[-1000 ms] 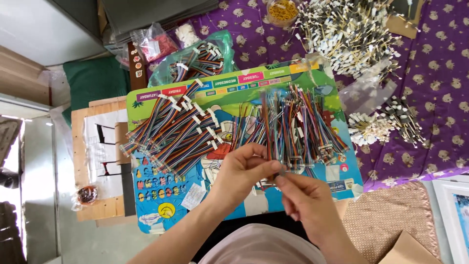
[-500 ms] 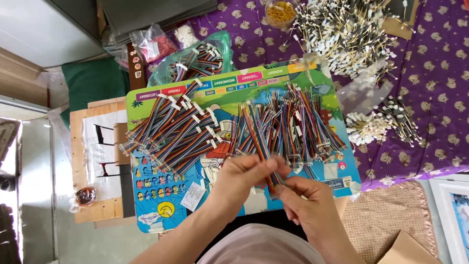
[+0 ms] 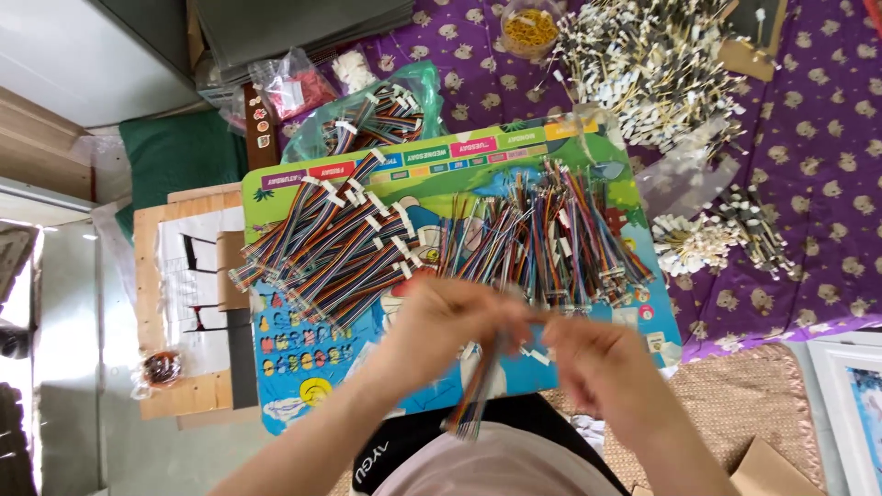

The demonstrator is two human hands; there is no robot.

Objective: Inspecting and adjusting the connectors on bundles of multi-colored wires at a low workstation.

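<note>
A colourful picture board [image 3: 303, 404] lies across my lap. On its left lies a pile of rainbow ribbon cables with white connectors [image 3: 322, 248]. On its right lies a row of thinner multicoloured wire bundles [image 3: 542, 239]. My left hand [image 3: 441, 326] pinches one rainbow cable [image 3: 476, 400], which hangs down toward my lap. My right hand [image 3: 597, 367], blurred, meets the left at the cable's top end and grips it too.
A green plastic bag of more ribbon cables [image 3: 377, 115] sits behind the board. Heaps of black-and-white wires [image 3: 652, 55] and smaller white-tipped bundles [image 3: 717, 241] lie on the purple patterned cloth [image 3: 818, 156]. A wooden board [image 3: 175, 303] is at left, a woven mat [image 3: 735, 404] at right.
Both hands have pulled back from the wire row toward my body, drawing one rainbow cable out so it now hangs below the left hand.
</note>
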